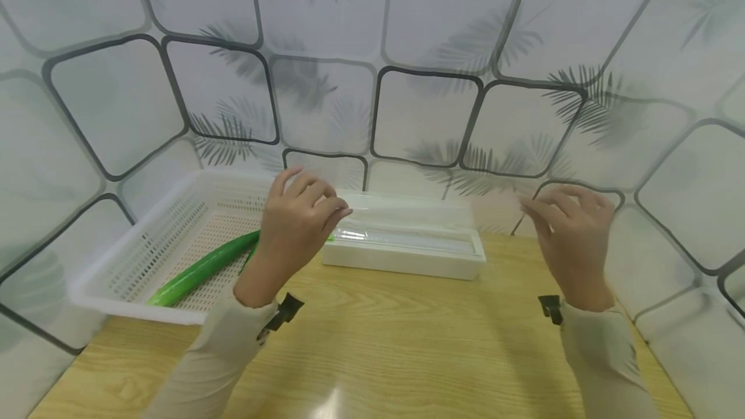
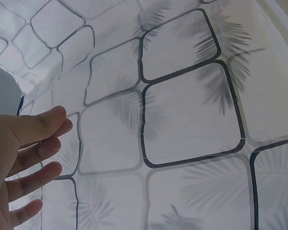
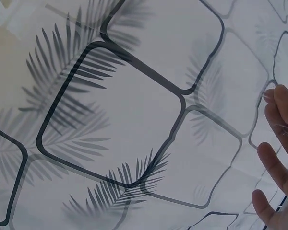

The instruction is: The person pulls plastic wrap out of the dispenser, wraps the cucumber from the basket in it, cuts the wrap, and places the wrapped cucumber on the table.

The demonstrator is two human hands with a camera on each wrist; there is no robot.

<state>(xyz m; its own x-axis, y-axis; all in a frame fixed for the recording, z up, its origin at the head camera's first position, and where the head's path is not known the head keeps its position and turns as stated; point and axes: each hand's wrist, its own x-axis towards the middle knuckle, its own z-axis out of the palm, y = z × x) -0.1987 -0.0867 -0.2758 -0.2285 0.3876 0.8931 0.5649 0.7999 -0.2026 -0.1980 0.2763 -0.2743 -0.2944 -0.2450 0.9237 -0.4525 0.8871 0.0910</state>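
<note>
Both hands are raised above the table, apart and at about the same height. My left hand (image 1: pixel 297 222) pinches with thumb and index finger, the other fingers loosely bent. The right hand (image 1: pixel 573 231) mirrors it, thumb against index finger. Between them seems to hang a sheet of clear plastic wrap (image 1: pixel 431 212), barely visible apart from faint lines and glints. Behind it, against the wall, stands a long white box (image 1: pixel 401 262) with shiny film inside and a small green piece at its left end. The right wrist view shows the fingertips (image 3: pixel 269 98) meeting.
At the left is a white perforated plastic basket (image 1: pixel 136 315). A long green cucumber (image 1: pixel 200 270) lies in it, with another green piece partly hidden behind the left wrist. The wood-grain table (image 1: pixel 372 341) meets a patterned wall covering (image 1: pixel 425 118) at the back and sides.
</note>
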